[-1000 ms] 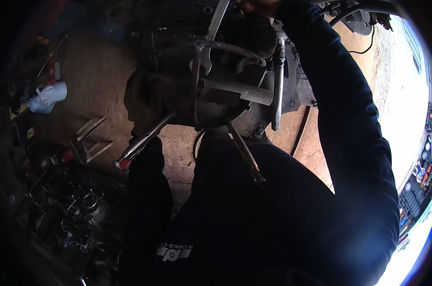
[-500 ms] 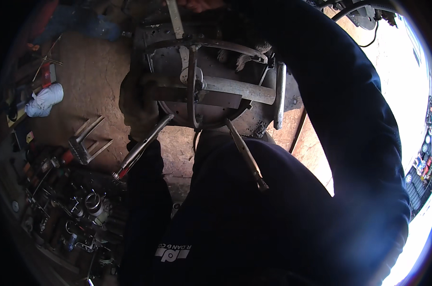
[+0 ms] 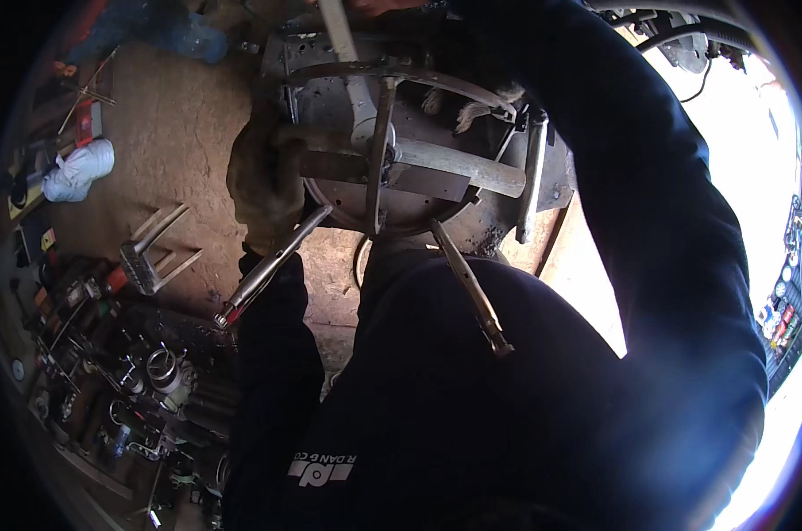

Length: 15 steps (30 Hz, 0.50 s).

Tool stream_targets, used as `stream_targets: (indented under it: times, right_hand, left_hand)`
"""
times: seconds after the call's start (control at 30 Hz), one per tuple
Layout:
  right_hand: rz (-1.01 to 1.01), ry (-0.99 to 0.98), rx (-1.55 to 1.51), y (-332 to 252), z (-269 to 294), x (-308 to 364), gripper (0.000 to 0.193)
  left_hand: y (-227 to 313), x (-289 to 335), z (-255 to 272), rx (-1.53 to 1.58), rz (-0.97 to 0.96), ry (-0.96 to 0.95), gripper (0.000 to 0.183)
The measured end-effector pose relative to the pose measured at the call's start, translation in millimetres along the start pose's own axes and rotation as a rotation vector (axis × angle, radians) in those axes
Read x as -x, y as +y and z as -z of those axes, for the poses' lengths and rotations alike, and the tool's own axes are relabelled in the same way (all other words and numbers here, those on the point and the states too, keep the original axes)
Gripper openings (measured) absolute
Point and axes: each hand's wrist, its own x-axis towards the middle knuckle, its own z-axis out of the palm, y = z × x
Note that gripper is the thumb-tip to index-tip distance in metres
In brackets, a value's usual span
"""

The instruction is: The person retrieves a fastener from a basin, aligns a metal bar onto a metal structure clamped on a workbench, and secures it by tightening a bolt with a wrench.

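Brown floor. Upper centre: spanner slanting from beside the cropped right hand, grip indeterminable, down toward a crosswise metal bar; gloved left hand curled by the bar's left end, closure unclear.

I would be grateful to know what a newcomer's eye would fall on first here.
Probably the bright daylight flooding the right side, then the dark metal frame at the upper middle, with a pale metal bar running crosswise in it. The left hand is at the frame's left side, and a white cloth bundle stands out near the picture's left edge.
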Motion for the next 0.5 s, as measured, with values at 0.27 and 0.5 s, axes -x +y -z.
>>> stream_targets:
  times: [0.27, 0.5]
  right_hand:
    - [0.018, 0.227, 0.016, 12.8, 27.7, 90.8, 0.039]
    - [-0.074, 0.241, 0.017, 36.9, 52.6, 149.6, 0.028]
  left_hand:
    - [8.1, 1.6, 3.5, -0.001, 0.071, -0.004, 0.044]
    - [9.8, -1.4, 2.4, -0.03, 0.099, -0.044, 0.047]
